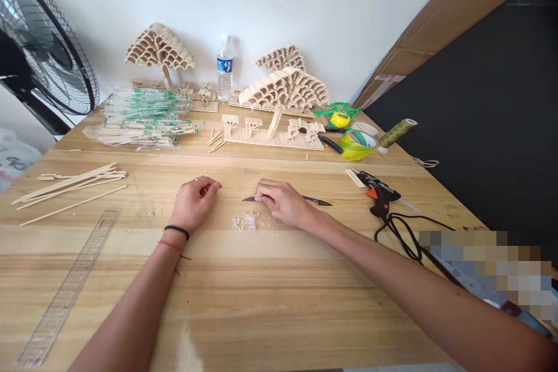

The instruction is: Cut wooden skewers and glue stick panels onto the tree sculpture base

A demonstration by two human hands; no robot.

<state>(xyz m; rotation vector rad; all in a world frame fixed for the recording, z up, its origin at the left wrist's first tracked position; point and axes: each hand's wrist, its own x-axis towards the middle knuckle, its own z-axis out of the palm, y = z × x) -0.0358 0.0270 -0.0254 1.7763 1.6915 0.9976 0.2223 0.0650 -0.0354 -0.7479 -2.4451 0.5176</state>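
Observation:
My right hand (pixel 281 200) has its fingers pinched together on a slim dark knife (pixel 317 200) with a pointed end showing on each side of the hand; the middle of the knife is covered. My left hand (pixel 196 200) rests on the wooden table (pixel 244 296), fingers curled in and thumb along them, with nothing visible in it. Between the hands and slightly nearer to me lies a small heap of whitish shavings (pixel 247 222).
Left are loose wooden sticks (pixel 74 183) and a clear ruler (pixel 70 285). Behind stand bagged sticks (pixel 143 113), a water bottle (pixel 225 70) and stick-built tree models (pixel 283 93). Right are a glue gun (pixel 378 189) with its cord, green tape (pixel 357 145) and a thread spool (pixel 397 132).

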